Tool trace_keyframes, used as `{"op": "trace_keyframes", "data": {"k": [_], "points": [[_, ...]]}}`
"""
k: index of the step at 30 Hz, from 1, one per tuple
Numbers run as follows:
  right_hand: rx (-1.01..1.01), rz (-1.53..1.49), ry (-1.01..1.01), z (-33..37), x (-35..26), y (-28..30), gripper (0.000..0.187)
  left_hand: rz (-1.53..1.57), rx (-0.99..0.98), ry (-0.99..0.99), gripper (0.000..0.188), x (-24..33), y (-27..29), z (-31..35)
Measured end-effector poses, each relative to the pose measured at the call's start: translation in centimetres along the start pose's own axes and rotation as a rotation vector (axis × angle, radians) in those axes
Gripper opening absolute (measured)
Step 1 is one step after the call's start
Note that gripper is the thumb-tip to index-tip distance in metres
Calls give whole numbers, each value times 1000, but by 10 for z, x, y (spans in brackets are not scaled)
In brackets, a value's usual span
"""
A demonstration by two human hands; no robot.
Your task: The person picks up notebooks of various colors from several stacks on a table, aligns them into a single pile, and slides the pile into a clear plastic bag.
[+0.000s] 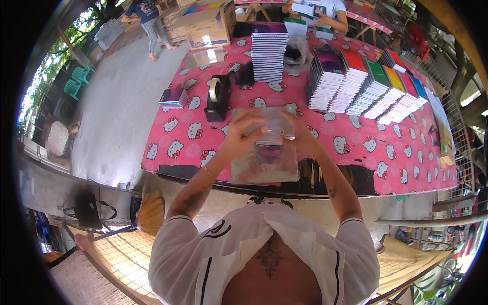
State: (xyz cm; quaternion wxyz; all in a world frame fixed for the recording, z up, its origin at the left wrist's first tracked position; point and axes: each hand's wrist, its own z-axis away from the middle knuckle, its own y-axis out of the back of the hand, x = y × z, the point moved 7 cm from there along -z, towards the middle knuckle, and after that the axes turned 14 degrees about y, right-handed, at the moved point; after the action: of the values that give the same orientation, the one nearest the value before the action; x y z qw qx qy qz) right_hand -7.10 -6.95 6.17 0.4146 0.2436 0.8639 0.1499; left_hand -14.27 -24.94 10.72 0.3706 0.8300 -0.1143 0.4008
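Observation:
Between my hands is a clear plastic sleeve [275, 133], with glare on it and a small dark purple patch [269, 151] showing at its lower part. My left hand [246, 133] curls at its left side, thumb and fingers bent on the plastic. My right hand [303, 136] grips the other side, its fingertips partly blurred. Under them lies a flat pile of clear plastic [264, 171] at the table's near edge. A black tape dispenser [217, 108] with a roll of tape stands left of my hands. Beyond them rises a tall stack of spiral notebooks [268, 58].
The pink cat-print cloth [338, 145] covers the table. Several leaning notebook stacks [351, 84] in different colours stand at right. A small notebook stack [173, 98] sits at left, a cardboard box [206, 25] at the back. Across the table a person [330, 15] handles notebooks; another stands far left.

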Motion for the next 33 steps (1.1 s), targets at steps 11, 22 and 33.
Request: {"op": "trace_keyframes", "data": {"k": [11, 22, 33], "points": [[-73, 458, 286, 38, -14, -50, 37, -539, -90, -237, 57, -42, -44, 33], [-47, 181, -162, 15, -3, -35, 45, -279, -234, 417, 29, -60, -46, -16], [314, -303, -516, 49, 72, -35, 43, -76, 213, 410, 63, -157, -13, -25]]}}
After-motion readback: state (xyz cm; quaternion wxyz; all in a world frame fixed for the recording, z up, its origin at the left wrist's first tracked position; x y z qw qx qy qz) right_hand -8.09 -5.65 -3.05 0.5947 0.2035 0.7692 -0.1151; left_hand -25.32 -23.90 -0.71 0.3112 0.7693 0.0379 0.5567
